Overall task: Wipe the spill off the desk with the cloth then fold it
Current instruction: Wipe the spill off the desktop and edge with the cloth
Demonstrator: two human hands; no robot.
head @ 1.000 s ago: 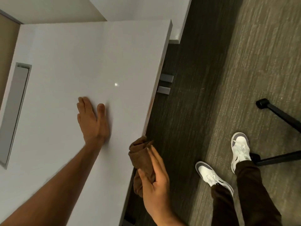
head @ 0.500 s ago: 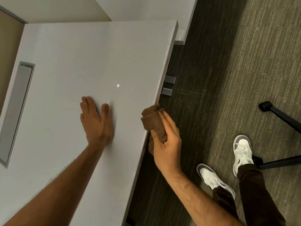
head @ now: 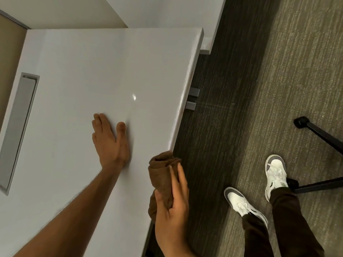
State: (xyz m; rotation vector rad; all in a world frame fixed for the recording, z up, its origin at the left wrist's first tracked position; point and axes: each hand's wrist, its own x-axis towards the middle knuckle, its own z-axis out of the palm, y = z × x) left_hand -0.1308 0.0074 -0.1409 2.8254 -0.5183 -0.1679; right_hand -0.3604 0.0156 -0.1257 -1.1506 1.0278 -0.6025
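One grey recessed cable tray [head: 17, 130] sits in the far left part of the desk [head: 89, 71], long and narrow, running along the desk's left side. One desk, white, glossy, with a single bright glint [head: 134, 97] near its middle; can't tell whether that is liquid or a light reflection. One left hand [head: 109, 140] lies flat on the desk top, palm down, fingers straight and together, thumb out to the right, forearm running down to the lower left corner. One cloth [head: 161, 175], brown, bunched up, sits at the desk's right edge, partly over the top and partly hanging off it. One right hand [head: 171, 206] grips the cloth from the edge side, fingers laid along the top of the bundle and thumb pressing into it from below. The two hands are apart, left one on the surface, right one at the rim.

Two small grey brackets [head: 193, 98] stick out from under the desk's right edge. A second white surface [head: 185, 13] lies beyond the desk at the top. Two white and grey sneakers [head: 274, 175], two dark trouser legs [head: 289, 219]. Two black chair-base legs [head: 319, 132] at far right; the lower one lies just behind the right-hand sneaker. The floor is carpet [head: 300, 62], darker striped band beside the desk, lighter olive further right. Beige wall at far left.
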